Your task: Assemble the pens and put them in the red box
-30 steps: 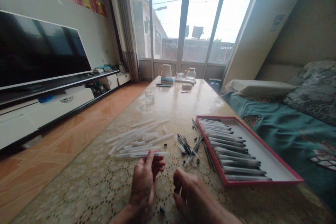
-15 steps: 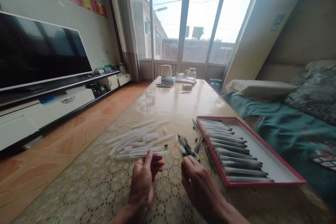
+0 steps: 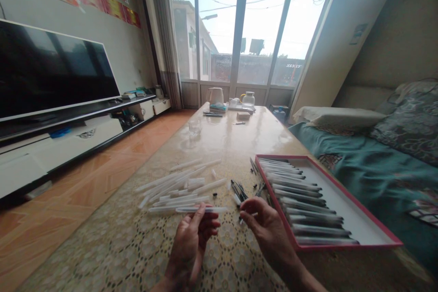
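The left hand pinches a translucent tube with loose tubes at 11 o'clock, apparently keeping its 3 o'clock end accessible to the right hand, whose fingertips converge, contents indeterminable.

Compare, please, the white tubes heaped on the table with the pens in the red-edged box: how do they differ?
The white tubes lie in a loose heap on the table; the pens lie side by side in the box. The white tubes look pale throughout, while the pens show dark parts. Both are long and thin.
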`<state>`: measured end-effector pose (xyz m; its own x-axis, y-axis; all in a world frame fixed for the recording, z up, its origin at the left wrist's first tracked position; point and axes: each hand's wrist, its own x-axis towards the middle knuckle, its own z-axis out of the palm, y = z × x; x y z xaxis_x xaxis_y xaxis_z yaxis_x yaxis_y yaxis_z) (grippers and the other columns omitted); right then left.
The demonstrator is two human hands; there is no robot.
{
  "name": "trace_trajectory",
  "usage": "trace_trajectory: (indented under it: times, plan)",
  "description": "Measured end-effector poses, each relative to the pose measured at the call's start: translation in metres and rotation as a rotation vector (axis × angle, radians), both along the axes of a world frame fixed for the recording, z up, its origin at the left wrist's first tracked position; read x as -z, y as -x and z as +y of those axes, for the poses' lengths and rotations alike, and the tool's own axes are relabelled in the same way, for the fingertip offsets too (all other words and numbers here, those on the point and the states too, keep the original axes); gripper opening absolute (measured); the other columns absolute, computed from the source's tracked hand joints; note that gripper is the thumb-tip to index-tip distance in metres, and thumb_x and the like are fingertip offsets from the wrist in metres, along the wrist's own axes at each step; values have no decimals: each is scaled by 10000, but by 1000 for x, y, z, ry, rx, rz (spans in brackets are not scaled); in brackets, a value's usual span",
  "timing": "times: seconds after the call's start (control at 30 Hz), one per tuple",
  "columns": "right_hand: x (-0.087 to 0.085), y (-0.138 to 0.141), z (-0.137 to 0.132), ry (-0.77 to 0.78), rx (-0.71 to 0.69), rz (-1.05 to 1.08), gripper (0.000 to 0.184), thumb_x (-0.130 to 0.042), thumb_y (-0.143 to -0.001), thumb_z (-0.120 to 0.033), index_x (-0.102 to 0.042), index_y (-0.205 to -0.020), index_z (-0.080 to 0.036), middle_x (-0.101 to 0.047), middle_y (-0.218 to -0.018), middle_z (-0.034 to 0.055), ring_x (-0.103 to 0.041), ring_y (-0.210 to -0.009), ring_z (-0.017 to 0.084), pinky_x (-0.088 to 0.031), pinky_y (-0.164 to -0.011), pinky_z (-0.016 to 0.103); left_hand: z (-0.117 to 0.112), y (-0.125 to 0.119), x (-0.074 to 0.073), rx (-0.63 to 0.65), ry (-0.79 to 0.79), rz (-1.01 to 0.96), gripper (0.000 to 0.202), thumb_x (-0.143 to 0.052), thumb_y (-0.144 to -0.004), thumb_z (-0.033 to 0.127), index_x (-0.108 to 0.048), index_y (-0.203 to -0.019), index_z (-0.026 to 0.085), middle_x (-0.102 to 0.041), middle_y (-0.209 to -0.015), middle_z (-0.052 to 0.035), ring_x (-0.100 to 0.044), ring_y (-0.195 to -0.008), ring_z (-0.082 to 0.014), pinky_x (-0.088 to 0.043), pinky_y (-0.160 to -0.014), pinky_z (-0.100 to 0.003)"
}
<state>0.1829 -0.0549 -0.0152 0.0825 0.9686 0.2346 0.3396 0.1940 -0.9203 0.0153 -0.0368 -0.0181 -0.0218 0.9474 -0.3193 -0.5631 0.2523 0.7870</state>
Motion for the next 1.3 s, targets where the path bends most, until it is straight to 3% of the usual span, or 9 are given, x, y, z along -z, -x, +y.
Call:
trace_trajectory:
  times: [0.1, 0.23, 0.67, 0.87, 1.03, 1.2, 1.3]
  plan:
    - [7, 13, -2, 71, -74, 234, 201, -579, -805, -373, -536, -785, -178, -533, -638, -23, -537, -577, 123, -412, -522, 211, -1, 0, 3, 28, 1, 8, 141, -664, -724, 231, -656, -775, 100, -707, -612, -57, -627, -511, -124, -487, -475, -196]
    - [14, 15, -2, 108, -142, 375, 212, -620, -786, -356, -510, -804, -176, -548, -633, -26, -562, -560, 116, -429, -515, 212, -1, 0, 5, 55, -3, 26, 161, -680, -707, 245, -667, -770, 98, -704, -603, -51, -620, -498, -121, -479, -463, -196]
    - [17, 11, -3, 106, -164, 411, 188, -647, -775, -323, -549, -799, -164, -569, -664, -8, -580, -569, 113, -450, -512, 209, -3, -4, 4, 137, -22, -10, 162, -714, -681, 271, -676, -725, 120, -695, -585, -39, -612, -497, -120, -463, -464, -197]
    - [20, 10, -3, 136, -135, 406, 264, -653, -750, -395, -540, -780, -158, -548, -605, -22, -561, -495, 107, -430, -439, 198, -3, -5, 7, 179, -36, -14, 176, -701, -700, 280, -684, -750, 112, -700, -619, -51, -616, -521, -119, -465, -479, -200]
    - [22, 9, -5, 118, -115, 192, 269, -520, -837, -431, -508, -779, -169, -552, -619, -13, -528, -447, 93, -376, -395, 181, -5, -6, 4, 185, -37, -5, 195, -717, -684, 292, -684, -733, 106, -696, -611, -56, -614, -520, -123, -472, -486, -209]
    - [24, 8, -9, -125, -39, -218, 218, -373, -900, -366, -439, -757, -215, -514, -625, -21, -487, -493, 111, -371, -477, 211, -4, -6, 8, 204, -21, -49, 192, -734, -667, 286, -686, -726, 109, -699, -597, -54, -616, -507, -118, -472, -477, -199]
    - [28, 7, -9, -163, -27, -415, 163, -315, -918, -302, -390, -790, -235, -489, -621, -35, -467, -504, 121, -337, -477, 211, -1, -6, 13, 210, 3, -88, 193, -750, -649, 280, -686, -708, 108, -696, -577, -49, -612, -482, -110, -466, -458, -189]
